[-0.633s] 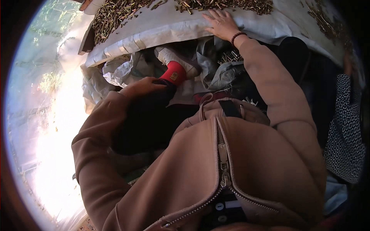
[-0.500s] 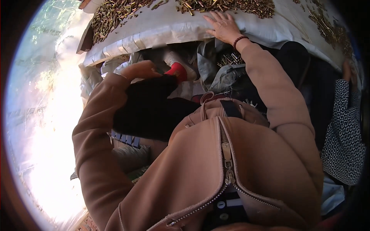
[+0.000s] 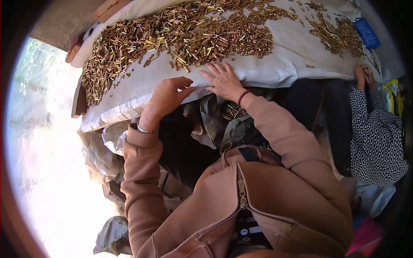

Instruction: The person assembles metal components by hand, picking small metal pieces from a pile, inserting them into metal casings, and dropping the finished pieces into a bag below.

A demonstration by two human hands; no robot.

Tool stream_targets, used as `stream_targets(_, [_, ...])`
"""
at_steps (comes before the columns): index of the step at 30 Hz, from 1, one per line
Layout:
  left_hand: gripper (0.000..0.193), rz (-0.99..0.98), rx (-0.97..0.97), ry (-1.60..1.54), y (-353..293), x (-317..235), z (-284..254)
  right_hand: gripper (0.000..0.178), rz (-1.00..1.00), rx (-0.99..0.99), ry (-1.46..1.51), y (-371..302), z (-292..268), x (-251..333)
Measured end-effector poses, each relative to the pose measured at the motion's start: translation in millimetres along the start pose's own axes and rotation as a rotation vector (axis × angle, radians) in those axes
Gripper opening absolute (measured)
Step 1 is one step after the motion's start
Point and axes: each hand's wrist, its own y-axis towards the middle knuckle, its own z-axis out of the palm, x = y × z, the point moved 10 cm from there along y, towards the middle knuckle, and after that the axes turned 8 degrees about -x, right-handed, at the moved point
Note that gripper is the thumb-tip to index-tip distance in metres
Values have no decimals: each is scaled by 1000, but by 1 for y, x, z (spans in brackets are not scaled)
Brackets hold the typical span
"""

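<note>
A big heap of short brown and gold tube-like pieces (image 3: 172, 36) lies across a white cloth (image 3: 137, 77) covering the table. My right hand (image 3: 224, 81) rests palm down on the cloth near the front edge, fingers spread, tips close to the heap. My left hand (image 3: 168, 96) is raised at the table's edge, to the left of it. Its fingers are bent and the thumb stands apart; I see nothing held. More such pieces (image 3: 232, 111) lie in a dark grey sack (image 3: 211, 114) below the edge.
At the far right another person's hands (image 3: 365, 72) rest at the table edge, below a patterned sleeve (image 3: 359, 103). A smaller pile (image 3: 337, 36) lies there beside a blue container (image 3: 366, 33). Thin sticks (image 3: 297, 50) cross the cloth. Wooden blocks (image 3: 109, 9) stand at the back left.
My left hand has risen from beside my lap to the table edge. My right hand stays on the cloth. The view has tilted up, showing more of the heap.
</note>
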Motion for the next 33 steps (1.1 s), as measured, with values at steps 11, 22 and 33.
stream_targets(11, [17, -90, -250, -46, 53, 16, 36, 55, 5, -54, 132, 3, -5, -2])
stream_targets(22, [17, -171, -544, 21, 60, 55, 50, 16, 409, -125, 316, 12, -40, -108])
stream_targets(33, [15, -181, -560, 60, 65, 72, 61, 22, 289, -12, 52, 14, -36, -93])
